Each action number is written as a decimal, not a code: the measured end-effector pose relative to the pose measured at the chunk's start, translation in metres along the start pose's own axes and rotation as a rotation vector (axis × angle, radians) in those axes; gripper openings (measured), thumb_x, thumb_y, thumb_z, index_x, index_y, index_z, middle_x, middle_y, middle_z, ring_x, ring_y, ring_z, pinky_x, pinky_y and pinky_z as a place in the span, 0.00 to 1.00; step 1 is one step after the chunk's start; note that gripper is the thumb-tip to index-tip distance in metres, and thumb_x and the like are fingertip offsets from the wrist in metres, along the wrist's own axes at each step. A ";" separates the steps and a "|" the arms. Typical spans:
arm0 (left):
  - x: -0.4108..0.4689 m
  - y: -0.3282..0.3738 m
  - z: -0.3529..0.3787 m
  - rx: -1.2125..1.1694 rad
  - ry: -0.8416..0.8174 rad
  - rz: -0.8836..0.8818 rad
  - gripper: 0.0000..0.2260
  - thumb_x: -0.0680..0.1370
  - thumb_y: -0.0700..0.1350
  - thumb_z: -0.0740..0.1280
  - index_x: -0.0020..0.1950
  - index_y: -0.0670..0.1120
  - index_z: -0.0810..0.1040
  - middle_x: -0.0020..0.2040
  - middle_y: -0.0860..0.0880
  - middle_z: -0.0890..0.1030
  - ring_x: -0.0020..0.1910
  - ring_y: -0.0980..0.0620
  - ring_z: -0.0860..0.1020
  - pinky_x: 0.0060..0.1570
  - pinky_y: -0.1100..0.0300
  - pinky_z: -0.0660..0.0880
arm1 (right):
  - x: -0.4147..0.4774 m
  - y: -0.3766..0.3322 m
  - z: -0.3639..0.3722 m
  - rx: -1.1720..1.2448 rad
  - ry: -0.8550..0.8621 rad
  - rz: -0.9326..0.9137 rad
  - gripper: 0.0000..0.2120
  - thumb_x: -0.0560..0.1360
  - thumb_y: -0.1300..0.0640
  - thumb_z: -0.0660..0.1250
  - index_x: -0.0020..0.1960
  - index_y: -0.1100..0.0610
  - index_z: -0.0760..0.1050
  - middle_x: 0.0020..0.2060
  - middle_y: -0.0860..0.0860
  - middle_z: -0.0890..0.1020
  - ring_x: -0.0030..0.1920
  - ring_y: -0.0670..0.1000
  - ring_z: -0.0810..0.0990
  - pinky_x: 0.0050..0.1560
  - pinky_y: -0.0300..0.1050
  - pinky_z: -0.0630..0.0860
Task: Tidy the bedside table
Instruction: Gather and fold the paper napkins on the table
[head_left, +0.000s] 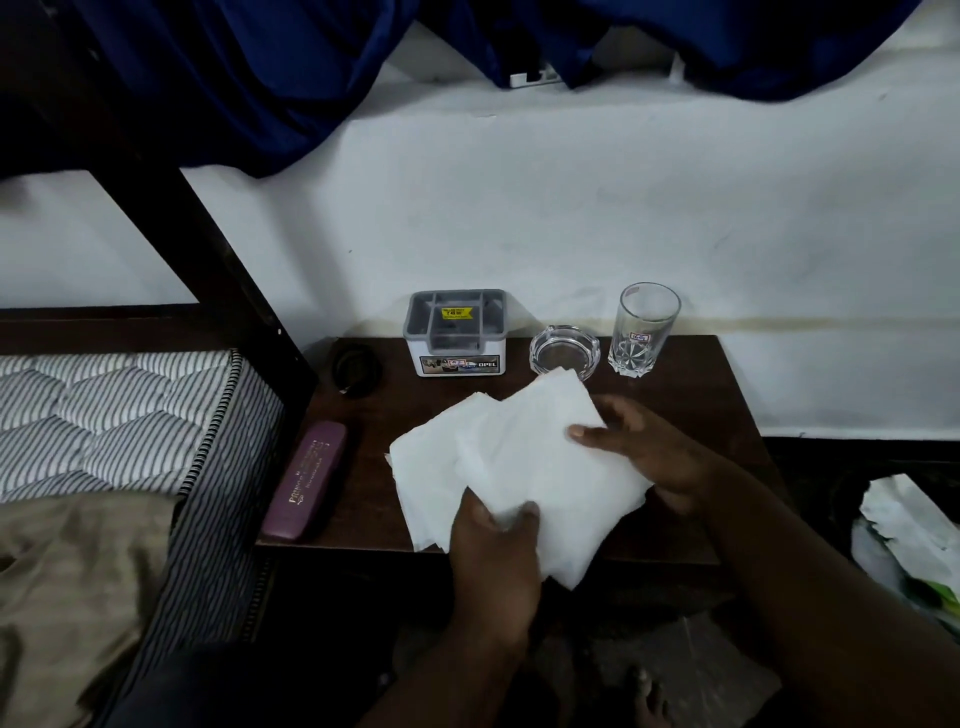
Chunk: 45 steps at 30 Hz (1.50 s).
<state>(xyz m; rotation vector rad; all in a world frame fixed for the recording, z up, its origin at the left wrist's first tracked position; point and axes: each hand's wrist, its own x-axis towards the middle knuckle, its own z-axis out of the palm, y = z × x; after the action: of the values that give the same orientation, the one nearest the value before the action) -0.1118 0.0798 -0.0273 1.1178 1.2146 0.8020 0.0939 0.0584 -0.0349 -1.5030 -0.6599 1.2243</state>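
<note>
A loose stack of white paper tissues (509, 457) lies over the front middle of the dark wooden bedside table (691, 384). My left hand (493, 540) pinches the stack's near edge between thumb and fingers. My right hand (654, 447) holds its right side, thumb on top. Along the back stand a grey-and-white organiser box (456, 332), a clear glass ashtray (564, 348) and an empty drinking glass (644, 327). A purple spectacle case (305, 488) lies at the table's left edge. A dark round object (357, 366) sits at the back left.
A bed with a striped mattress (119, 415) and a khaki cloth (72, 582) adjoins the table on the left, behind a dark bedpost (208, 239). Blue curtains (249, 67) hang above. A white plastic bag (909, 540) lies on the floor at right.
</note>
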 end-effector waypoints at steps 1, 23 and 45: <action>0.006 0.003 -0.004 -0.015 -0.029 -0.004 0.18 0.75 0.36 0.73 0.63 0.48 0.80 0.57 0.50 0.86 0.57 0.50 0.84 0.60 0.48 0.81 | -0.004 -0.001 0.000 0.075 -0.040 0.035 0.21 0.73 0.59 0.76 0.65 0.60 0.77 0.57 0.60 0.86 0.55 0.59 0.85 0.56 0.54 0.81; 0.078 0.016 -0.056 0.532 0.194 -0.131 0.15 0.75 0.50 0.73 0.61 0.52 0.81 0.78 0.47 0.62 0.74 0.40 0.63 0.72 0.52 0.61 | 0.062 0.003 0.085 -1.109 0.204 -0.112 0.29 0.70 0.44 0.76 0.67 0.55 0.75 0.67 0.54 0.75 0.69 0.59 0.70 0.65 0.50 0.67; 0.086 0.004 -0.048 0.077 0.215 -0.106 0.23 0.73 0.39 0.75 0.64 0.48 0.71 0.54 0.52 0.78 0.45 0.62 0.76 0.39 0.66 0.72 | 0.060 -0.007 0.098 -1.284 0.212 -0.086 0.39 0.69 0.39 0.75 0.75 0.48 0.65 0.71 0.52 0.69 0.71 0.58 0.66 0.70 0.54 0.62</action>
<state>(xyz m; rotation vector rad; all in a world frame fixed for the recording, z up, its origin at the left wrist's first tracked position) -0.1406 0.1713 -0.0488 1.0395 1.4825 0.8152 0.0242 0.1492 -0.0439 -2.5276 -1.4838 0.4729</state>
